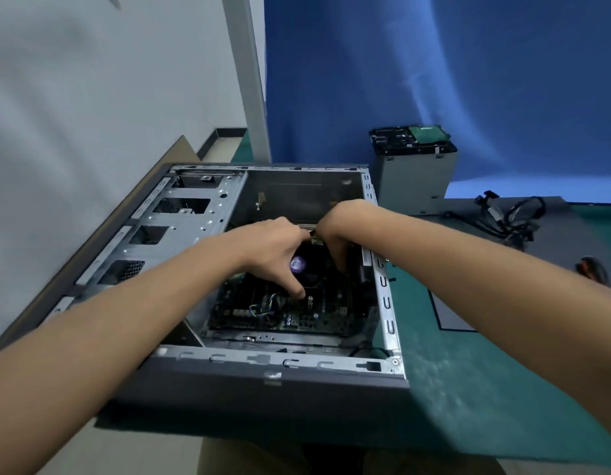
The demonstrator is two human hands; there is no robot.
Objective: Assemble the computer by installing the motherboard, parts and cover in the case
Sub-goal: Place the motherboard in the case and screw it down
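Motherboard (pixel 297 313), a dark green circuit board crowded with small components, sockets and a short run of coloured wires, lies flat on the floor of an open metal case (pixel 280 375). The case rests on its side on a green-matted table (pixel 468 389), open face up, with empty drive bays along its left wall. A black cooler fan (pixel 299 265) with a round purple sticker stands on the board towards its far end.

The left hand (pixel 273 248) arches over this fan and grips it, thumb reaching down on the near side and fingers curled over the far side. The right hand (pixel 335 231) dips in beside the fan, by the case's right wall. Its fingers (pixel 340 262) point down and curl inward, but whether they hold anything cannot be told.

The board is probably light and stiff yet brittle, easily harmed by flexing or by pressure on its parts. It is best held by its bare edges or the sturdy cooler, never by wires or small components.

Behind the case stands a grey drive cage (pixel 413 173). A bundle of black cables (pixel 513 214) and a flat grey panel (pixel 451 313) lie on the table to the right.
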